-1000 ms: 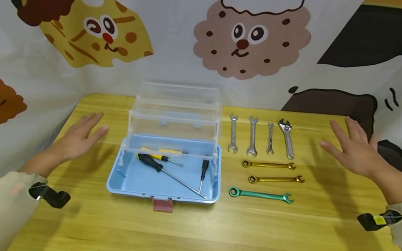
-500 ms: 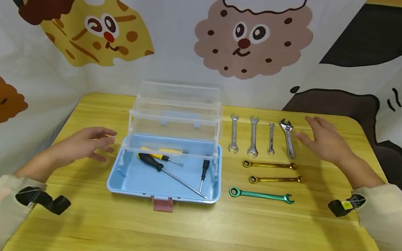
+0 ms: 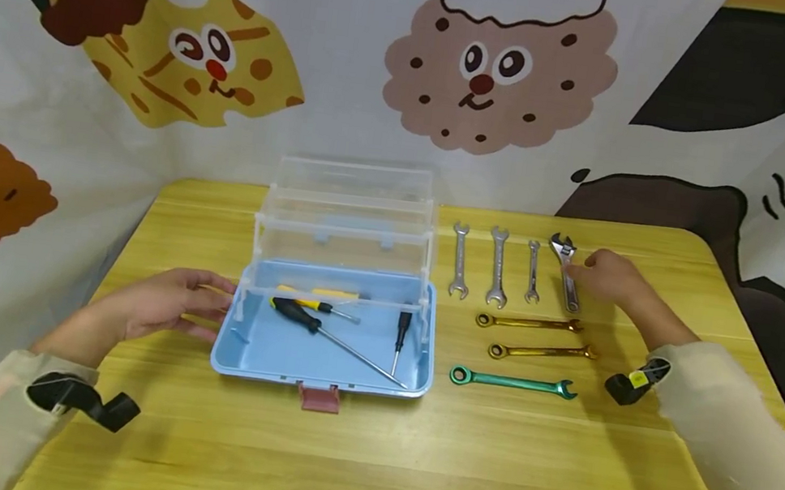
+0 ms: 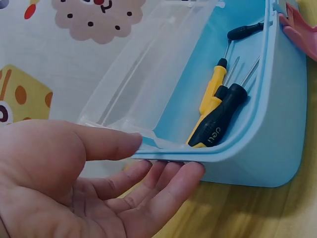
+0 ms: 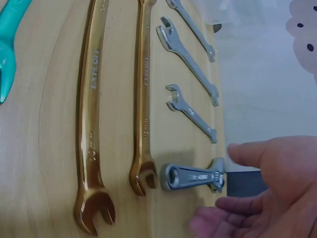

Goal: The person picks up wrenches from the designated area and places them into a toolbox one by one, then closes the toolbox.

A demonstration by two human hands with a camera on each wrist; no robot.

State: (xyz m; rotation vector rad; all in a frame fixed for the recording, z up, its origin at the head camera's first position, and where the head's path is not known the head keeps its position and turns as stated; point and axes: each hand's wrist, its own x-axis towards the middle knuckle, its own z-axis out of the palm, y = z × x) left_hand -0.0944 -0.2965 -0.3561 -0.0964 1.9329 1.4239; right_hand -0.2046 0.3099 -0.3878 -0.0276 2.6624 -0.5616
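Observation:
A light-blue toolbox (image 3: 268,360) stands on the table with its clear lid (image 3: 340,251) raised. My left hand (image 3: 165,303) is at its left side; in the left wrist view the thumb lies at the rim and the fingertips sit just under the lip, gripping the edge. Screwdrivers lie inside, a long black-handled one (image 3: 296,314), a yellow-and-black one (image 3: 312,304) and a small black one (image 3: 403,326). My right hand (image 3: 605,275) reaches over a silver adjustable wrench (image 5: 193,177). In the right wrist view its thumb and fingers stand apart on either side of the wrench's head.
Left of the adjustable wrench lie three silver open-end wrenches, the smallest (image 3: 533,272) nearest it. Two gold wrenches (image 3: 530,323) and a green wrench (image 3: 515,383) lie in front. A white cartoon-printed cloth (image 3: 336,107) hangs behind the table's back edge.
My right hand has moved left and down from the table's right side to the adjustable wrench. My left hand has moved right and slightly nearer, onto the toolbox's left edge.

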